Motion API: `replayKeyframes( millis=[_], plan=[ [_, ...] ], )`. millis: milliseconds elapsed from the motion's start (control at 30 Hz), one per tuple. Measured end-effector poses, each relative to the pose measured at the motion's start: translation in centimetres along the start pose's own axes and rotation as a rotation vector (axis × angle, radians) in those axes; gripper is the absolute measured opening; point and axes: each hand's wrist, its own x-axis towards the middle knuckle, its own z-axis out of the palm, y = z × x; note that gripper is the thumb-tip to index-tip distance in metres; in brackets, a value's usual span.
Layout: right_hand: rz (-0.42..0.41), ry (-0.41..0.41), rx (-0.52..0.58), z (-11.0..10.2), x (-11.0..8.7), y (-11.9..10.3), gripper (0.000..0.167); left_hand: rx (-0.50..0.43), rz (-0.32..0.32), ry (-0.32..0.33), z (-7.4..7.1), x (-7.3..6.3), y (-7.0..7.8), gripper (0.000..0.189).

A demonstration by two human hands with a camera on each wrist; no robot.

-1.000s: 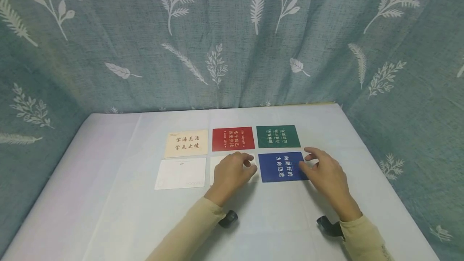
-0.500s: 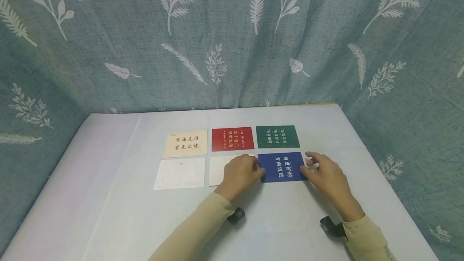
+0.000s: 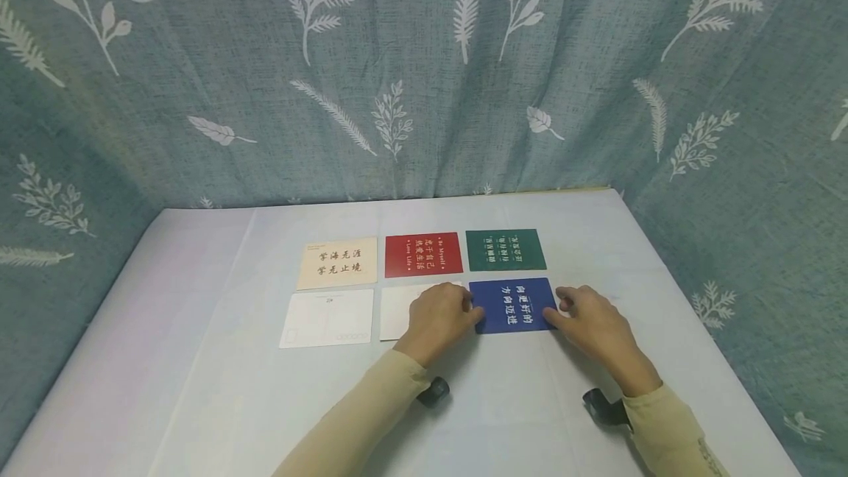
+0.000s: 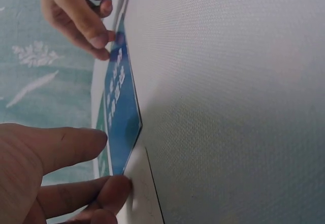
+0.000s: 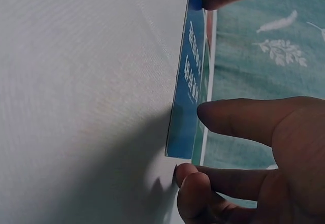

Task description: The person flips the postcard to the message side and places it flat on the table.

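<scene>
Behind left fingers [image 3: 467, 299], blue card [image 3: 509, 305] part-hidden

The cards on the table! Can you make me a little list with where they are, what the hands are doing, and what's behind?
How many: six, in two rows of three
Back row, left to right: cream card, red card, green card
Front row: white card, half-hidden pale card, blue card
Left hand: at the blue card's left end
Right hand: at its right end
Pinching it: can't tell
Behind: teal curtain, white leaves
</scene>
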Motion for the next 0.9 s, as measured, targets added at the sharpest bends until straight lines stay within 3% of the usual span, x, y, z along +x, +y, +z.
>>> replayKeyframes(
  millis=[300, 567, 900],
  plan=[
    [0.011, 0.003, -0.020, 0.43, 0.25, -0.26, 0.061, -0.043, -0.028, -0.022, 0.28, -0.11, 0.01, 0.023],
    [0.004, 0.035, -0.054, 0.69, 0.38, -0.71, 0.055, -0.041, -0.012, 0.005, 0.30, -0.29, 0.34, 0.024],
    [0.024, 0.042, -0.012, 0.42, 0.25, -0.66, 0.053, -0.048, -0.016, 0.025, 0.38, -0.25, 0.41, 0.017]
  ],
)
